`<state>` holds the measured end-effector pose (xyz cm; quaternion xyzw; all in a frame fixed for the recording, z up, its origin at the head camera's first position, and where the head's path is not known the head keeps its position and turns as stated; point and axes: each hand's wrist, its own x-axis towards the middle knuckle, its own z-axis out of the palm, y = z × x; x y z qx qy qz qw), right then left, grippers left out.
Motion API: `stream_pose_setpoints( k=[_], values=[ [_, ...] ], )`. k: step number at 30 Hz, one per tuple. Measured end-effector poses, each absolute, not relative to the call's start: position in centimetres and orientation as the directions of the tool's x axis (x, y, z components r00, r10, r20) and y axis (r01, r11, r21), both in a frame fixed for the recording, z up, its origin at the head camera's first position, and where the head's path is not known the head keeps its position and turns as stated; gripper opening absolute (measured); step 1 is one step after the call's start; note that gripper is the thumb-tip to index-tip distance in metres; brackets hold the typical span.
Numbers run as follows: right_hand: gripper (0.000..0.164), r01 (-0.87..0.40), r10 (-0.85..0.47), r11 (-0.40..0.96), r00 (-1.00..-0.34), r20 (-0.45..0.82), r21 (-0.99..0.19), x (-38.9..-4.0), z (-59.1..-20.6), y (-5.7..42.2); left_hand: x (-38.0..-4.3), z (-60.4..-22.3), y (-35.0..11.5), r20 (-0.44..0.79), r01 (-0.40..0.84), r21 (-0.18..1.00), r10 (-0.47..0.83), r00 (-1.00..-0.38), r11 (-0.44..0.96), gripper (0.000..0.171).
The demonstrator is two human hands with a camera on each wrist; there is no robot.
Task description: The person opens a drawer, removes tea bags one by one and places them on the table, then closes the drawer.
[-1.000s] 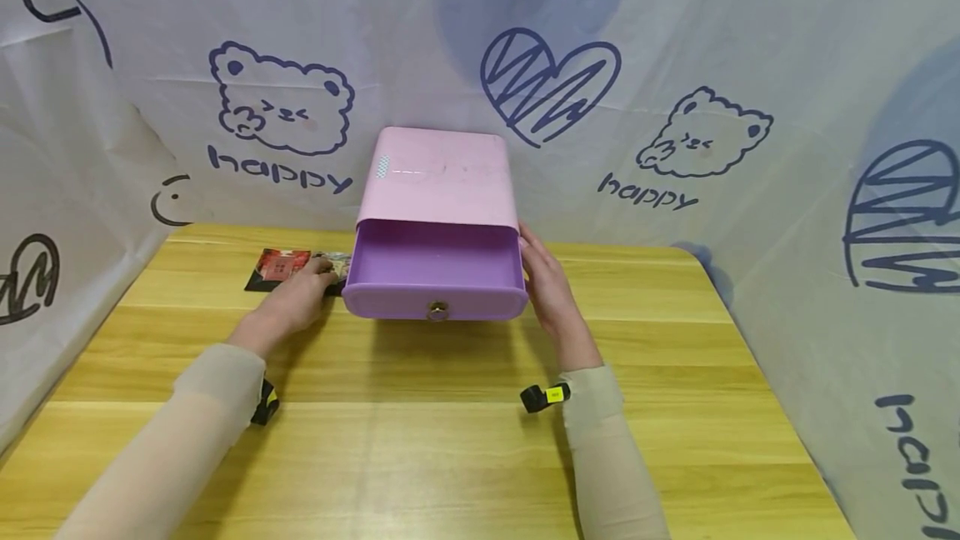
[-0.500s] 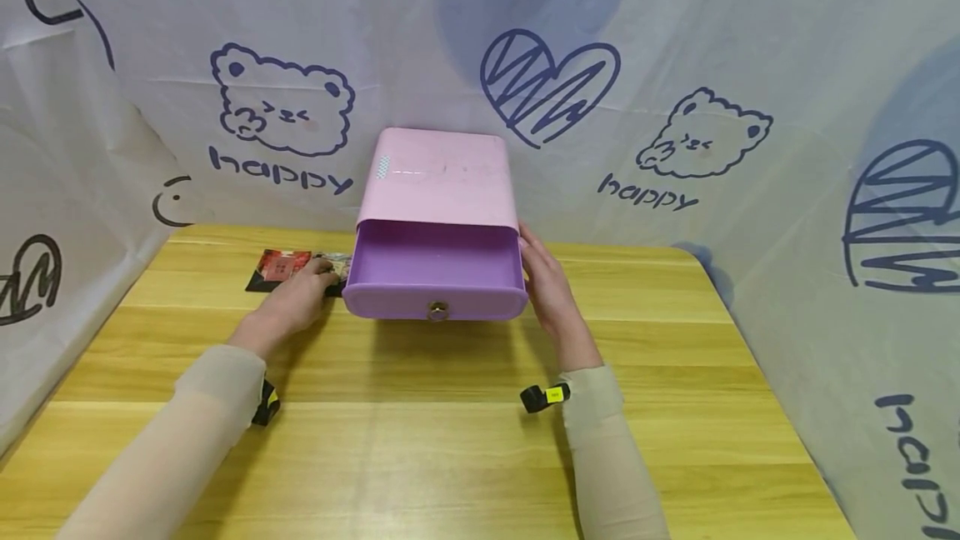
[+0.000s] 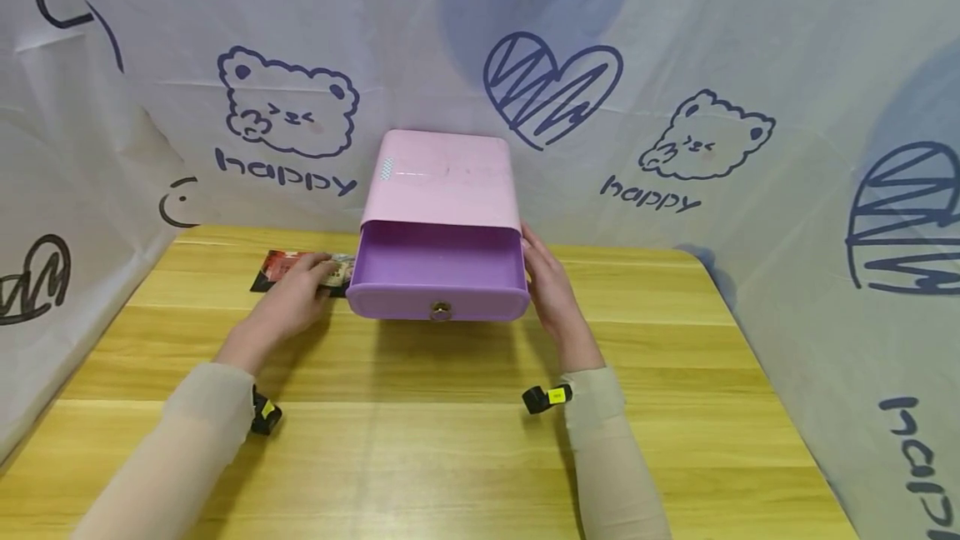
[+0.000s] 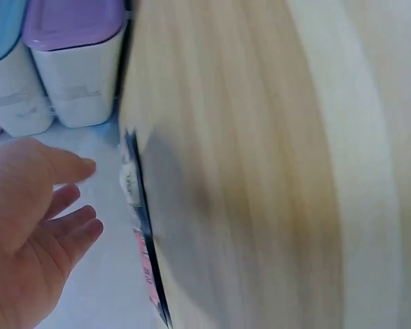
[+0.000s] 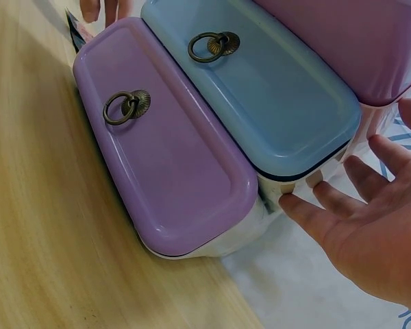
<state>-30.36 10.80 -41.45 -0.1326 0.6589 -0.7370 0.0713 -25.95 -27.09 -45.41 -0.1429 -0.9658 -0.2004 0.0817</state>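
A pink drawer cabinet (image 3: 442,177) stands against the back cloth, its top purple drawer (image 3: 438,303) pulled out. Below that drawer, the right wrist view shows a blue drawer (image 5: 281,89) and a lower purple drawer (image 5: 168,147), both pushed in, with ring pulls. My right hand (image 3: 551,286) rests its extended fingers along the cabinet's right side. To the left of the cabinet, my left hand (image 3: 294,298) is over flat printed packets (image 3: 276,267) on the table. Its loosely bent fingers hold nothing in the left wrist view, and it partly hides the packets from the head camera.
A wooden table (image 3: 442,440) carries everything. White cloth (image 3: 420,40) with blue bear and heart drawings hangs behind it and at both sides. The open drawer juts forward over the table.
My left hand and forearm have shifted slightly back and left from the packets. The right hand keeps its place at the cabinet's side, and the drawer stays pulled out.
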Motion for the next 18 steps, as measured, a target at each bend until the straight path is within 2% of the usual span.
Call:
stream_pose_setpoints(
  k=[8, 14, 18],
  values=[
    [0.051, -0.076, -0.291, -0.094, -0.951, 0.101, -0.993, -29.2, -40.1, 10.7, -24.2, -43.5, -26.3, 0.405, 0.294, 0.447, 0.102, -0.909, 0.845, 0.049],
    [0.050, -0.083, -0.297, -0.092, -0.949, 0.107, -0.992, -28.6, -39.4, 10.6, -23.3, -42.5, -25.8, 0.595, 0.366, 0.457, 0.027, -0.803, 0.811, 0.048],
    [0.051, -0.080, -0.298, -0.089, -0.949, 0.103, -0.993, -28.5, -39.3, 10.5, -22.6, -41.9, -25.4, 0.669, 0.417, 0.452, 0.009, -0.743, 0.788, 0.047]
  ],
)
